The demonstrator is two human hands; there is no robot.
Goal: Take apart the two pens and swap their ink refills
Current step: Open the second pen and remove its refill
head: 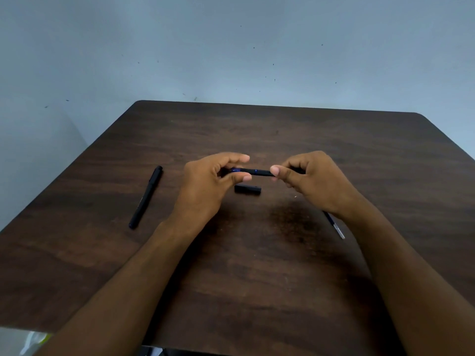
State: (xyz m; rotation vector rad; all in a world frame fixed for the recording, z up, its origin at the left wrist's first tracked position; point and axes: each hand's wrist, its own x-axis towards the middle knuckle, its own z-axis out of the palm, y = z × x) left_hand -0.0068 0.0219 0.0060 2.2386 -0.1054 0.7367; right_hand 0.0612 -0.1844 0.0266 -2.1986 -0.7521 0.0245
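Note:
Both hands hold one black pen [257,172] level above the middle of the dark wooden table [257,265]. My left hand [208,186] pinches its left end, where a blue band shows; my right hand [316,181] grips its right end. A black pen cap [247,189] lies on the table just below the held pen. A second black pen [146,197], capped and whole, lies to the left, slanted. A thin ink refill [335,227] with a pale tip lies to the right, partly hidden under my right wrist.
A pale blue-grey wall [231,47] rises right behind the table's far edge. The table's near left edge shows a bit of pale floor clutter [33,341] below it.

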